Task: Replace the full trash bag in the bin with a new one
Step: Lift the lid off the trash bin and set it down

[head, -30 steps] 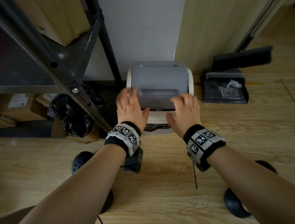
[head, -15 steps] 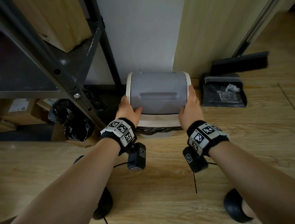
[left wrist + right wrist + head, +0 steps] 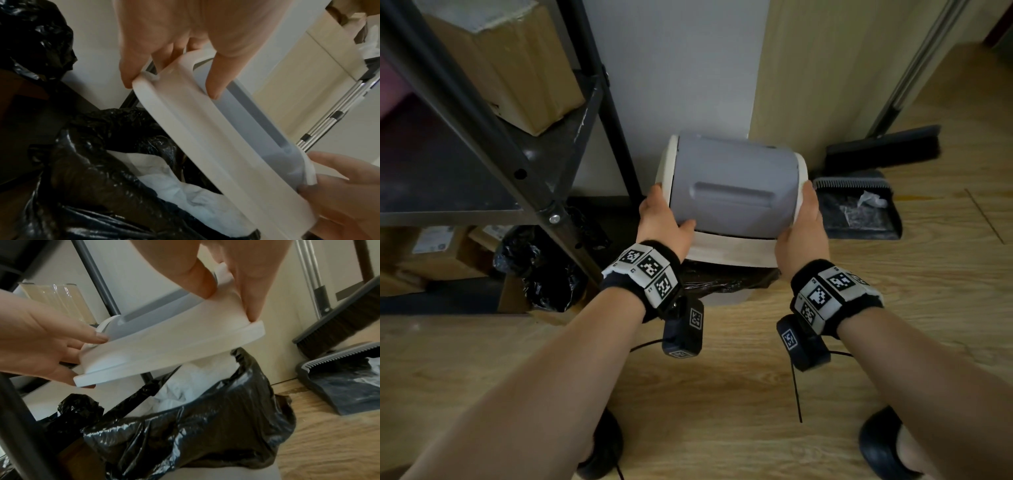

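Note:
The bin lid (image 3: 732, 192), a white frame with a grey swing flap, is raised and tilted above the bin (image 3: 722, 298). My left hand (image 3: 661, 219) grips its left side, thumb on top and fingers under the rim. My right hand (image 3: 804, 226) grips the right side the same way. In the left wrist view the lid (image 3: 216, 146) hangs over the black trash bag (image 3: 92, 178), which holds crumpled white paper (image 3: 180, 186). In the right wrist view the bag (image 3: 195, 434) is folded over the bin's rim below the lid (image 3: 168, 347).
A black metal shelf (image 3: 517, 164) with a cardboard box (image 3: 517, 68) stands close on the left, another black bag (image 3: 541, 267) under it. A dustpan (image 3: 859, 212) and broom (image 3: 883, 147) lie right of the bin. The wall is directly behind; wooden floor lies in front.
My hands went from the top of the flap to the lid's two sides and gripped it. The lid has since come up off the bin and tilted, baring the bag's rim.

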